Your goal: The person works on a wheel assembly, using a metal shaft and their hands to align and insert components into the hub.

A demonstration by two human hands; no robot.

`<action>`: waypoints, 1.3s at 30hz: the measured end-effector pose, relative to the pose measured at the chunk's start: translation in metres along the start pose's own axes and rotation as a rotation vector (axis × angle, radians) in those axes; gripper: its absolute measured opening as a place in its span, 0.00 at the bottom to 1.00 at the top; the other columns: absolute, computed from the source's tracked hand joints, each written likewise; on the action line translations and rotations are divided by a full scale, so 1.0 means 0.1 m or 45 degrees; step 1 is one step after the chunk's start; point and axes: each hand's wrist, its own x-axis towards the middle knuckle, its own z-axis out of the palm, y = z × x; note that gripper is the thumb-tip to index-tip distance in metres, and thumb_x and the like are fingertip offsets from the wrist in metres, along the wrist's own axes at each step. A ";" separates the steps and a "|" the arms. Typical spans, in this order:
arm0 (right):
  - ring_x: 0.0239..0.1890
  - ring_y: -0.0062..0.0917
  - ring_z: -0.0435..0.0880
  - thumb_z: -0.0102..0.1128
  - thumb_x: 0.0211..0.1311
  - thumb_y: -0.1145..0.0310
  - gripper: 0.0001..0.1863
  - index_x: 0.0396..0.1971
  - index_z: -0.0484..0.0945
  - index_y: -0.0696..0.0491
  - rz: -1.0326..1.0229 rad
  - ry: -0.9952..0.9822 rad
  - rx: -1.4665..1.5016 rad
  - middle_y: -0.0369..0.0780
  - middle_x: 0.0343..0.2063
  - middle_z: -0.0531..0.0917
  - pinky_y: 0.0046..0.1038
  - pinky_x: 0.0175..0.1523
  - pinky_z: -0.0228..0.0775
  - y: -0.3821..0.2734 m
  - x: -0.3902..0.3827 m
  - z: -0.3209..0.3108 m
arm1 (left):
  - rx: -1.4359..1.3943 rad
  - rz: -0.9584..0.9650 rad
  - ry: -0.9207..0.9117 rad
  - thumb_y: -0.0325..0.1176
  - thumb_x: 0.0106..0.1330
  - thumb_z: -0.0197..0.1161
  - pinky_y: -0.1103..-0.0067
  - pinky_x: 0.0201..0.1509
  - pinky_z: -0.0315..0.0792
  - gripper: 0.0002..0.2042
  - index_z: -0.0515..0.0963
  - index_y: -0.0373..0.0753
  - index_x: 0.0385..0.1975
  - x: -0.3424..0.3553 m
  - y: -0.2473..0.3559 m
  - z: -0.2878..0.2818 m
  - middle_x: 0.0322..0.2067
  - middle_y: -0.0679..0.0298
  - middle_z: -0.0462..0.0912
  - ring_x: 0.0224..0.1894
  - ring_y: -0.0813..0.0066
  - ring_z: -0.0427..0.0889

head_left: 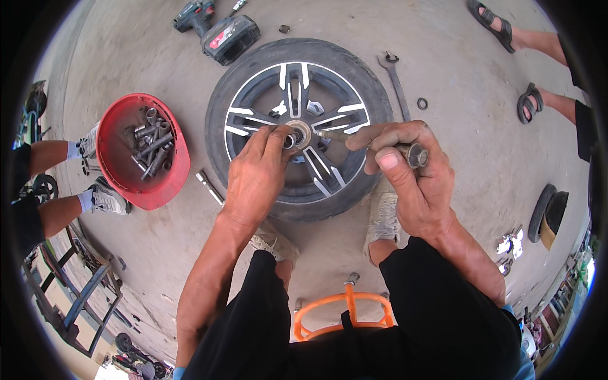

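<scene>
A wheel (pixel 294 92), with a black tyre and black-and-silver spokes, lies flat on the floor between my feet. At its round metal hub (pixel 305 131), my left hand (pixel 256 174) pinches a small dark metal ring (pixel 289 141); the fingers partly cover both. My right hand (pixel 418 180) is closed around a long greasy axle bolt (pixel 334 135). The bolt's thin tip points left at the hub, and its hex head sticks out beside my thumb. Part of its shank is hidden behind the fingers.
A red hard hat (pixel 180 168) holding several sockets stands left; a metal socket bar (pixel 209 187) lies nearby. A cordless tool (pixel 218 31) is beyond the wheel. Right are a wrench (pixel 396 82) and a ring (pixel 422 102). An orange-framed stool (pixel 348 304) is below me. People stand at both sides.
</scene>
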 end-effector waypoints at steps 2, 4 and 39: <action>0.46 0.29 0.91 0.62 0.79 0.67 0.08 0.48 0.76 0.55 -0.062 -0.068 -0.012 0.43 0.43 0.90 0.31 0.51 0.81 0.03 0.03 0.03 | -0.085 -0.083 0.038 0.22 0.68 0.68 0.62 0.47 0.81 0.16 0.78 0.34 0.55 -0.06 0.04 -0.14 0.47 0.53 0.85 0.46 0.50 0.87; 0.41 0.25 0.87 0.59 0.80 0.67 0.08 0.47 0.75 0.56 -0.082 -0.114 -0.055 0.46 0.44 0.90 0.28 0.48 0.80 0.06 0.04 0.04 | -0.197 -0.221 0.094 0.21 0.73 0.63 0.64 0.50 0.80 0.14 0.78 0.35 0.56 -0.14 0.06 -0.28 0.48 0.51 0.84 0.48 0.50 0.86; 0.32 0.17 0.82 0.60 0.81 0.65 0.10 0.44 0.78 0.57 0.041 0.078 -0.019 0.42 0.39 0.91 0.23 0.40 0.77 0.05 0.22 0.18 | -0.426 -0.200 0.028 0.19 0.67 0.68 0.63 0.51 0.81 0.17 0.80 0.35 0.55 -0.08 -0.09 -0.16 0.49 0.53 0.86 0.49 0.50 0.87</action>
